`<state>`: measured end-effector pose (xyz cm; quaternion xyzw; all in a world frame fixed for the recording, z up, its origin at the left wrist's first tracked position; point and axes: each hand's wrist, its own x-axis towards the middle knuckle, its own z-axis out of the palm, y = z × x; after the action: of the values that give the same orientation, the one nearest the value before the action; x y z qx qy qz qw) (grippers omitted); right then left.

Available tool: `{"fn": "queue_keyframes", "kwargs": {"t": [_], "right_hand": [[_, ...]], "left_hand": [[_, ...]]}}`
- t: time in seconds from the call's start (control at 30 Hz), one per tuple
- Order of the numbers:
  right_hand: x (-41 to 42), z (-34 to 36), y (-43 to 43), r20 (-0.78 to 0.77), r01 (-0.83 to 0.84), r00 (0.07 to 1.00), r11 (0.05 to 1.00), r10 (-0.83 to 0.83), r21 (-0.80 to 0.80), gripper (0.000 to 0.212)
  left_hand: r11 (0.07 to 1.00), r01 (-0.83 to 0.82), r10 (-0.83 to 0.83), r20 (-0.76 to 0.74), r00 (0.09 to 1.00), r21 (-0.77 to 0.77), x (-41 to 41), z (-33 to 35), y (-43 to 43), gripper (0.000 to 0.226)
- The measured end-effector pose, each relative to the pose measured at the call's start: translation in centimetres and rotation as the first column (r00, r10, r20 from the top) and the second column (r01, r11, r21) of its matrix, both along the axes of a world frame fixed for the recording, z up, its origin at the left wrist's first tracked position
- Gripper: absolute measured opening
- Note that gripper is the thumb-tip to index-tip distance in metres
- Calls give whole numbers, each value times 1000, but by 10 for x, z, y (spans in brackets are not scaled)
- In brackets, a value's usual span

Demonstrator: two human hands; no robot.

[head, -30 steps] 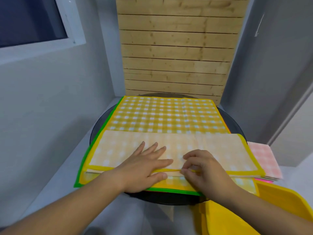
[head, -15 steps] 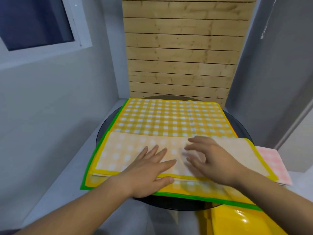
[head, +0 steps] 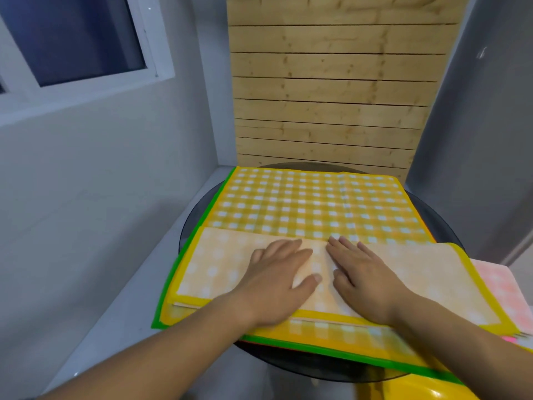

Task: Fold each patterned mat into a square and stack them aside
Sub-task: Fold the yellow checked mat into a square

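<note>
A yellow checked mat (head: 311, 203) with a yellow border lies spread on a round dark glass table (head: 193, 217). Its near part is folded over, showing the pale underside as a flap (head: 219, 264). My left hand (head: 277, 281) and my right hand (head: 366, 281) lie flat side by side on the middle of that flap, fingers pointing away, holding nothing. Under it lies another mat with a green border (head: 199, 229), its edge showing along the left and front. A pink checked mat (head: 499, 287), folded, lies to the right.
A yellow plastic chair (head: 409, 391) sits at the lower right, just under the table's front edge. A wooden slat panel (head: 331, 90) stands behind the table. Grey walls close in on both sides, with a window (head: 72, 39) at the upper left.
My right hand let go of the flap's near edge and slid forward to lie flat. My left hand also moved forward on the flap. The camera shifted closer and left.
</note>
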<state>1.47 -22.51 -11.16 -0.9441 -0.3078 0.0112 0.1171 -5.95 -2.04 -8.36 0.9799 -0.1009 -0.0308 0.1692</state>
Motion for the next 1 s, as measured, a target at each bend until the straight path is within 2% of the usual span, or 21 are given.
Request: {"fn": "queue_keyframes", "kwargs": {"t": [0.13, 0.27, 0.43, 0.63, 0.8, 0.9, 1.0], "right_hand": [[0, 0, 0, 24, -7, 1000, 1000, 7, -7, 57], [1, -1, -2, 21, -15, 1000, 1000, 16, -14, 57], [0, 1, -1, 13, -12, 1000, 1000, 12, -27, 56], [0, 2, -2, 1, -20, 1000, 999, 20, -27, 55], [0, 2, -2, -4, -13, 1000, 1000, 13, -23, 55], [0, 3, -2, -12, -10, 1000, 1000, 10, -29, 55], [2, 2, 0, -7, -6, 1000, 1000, 6, -22, 55]], "left_hand": [[999, 36, -36, -4, 999, -20, 37, -2, -14, 59], [997, 9, -1, -104, 995, 79, 47, -17, -24, 60], [968, -242, 248, -131, 960, 64, 44, -21, -3, 73], [833, -547, 553, -120, 825, 79, 33, -20, 58, 81], [794, -603, 608, -115, 785, 83, 36, -21, 63, 81], [843, -522, 524, 22, 852, 130, 38, -18, 45, 70], [975, -195, 190, 52, 980, 109, 42, -12, 14, 63]]}}
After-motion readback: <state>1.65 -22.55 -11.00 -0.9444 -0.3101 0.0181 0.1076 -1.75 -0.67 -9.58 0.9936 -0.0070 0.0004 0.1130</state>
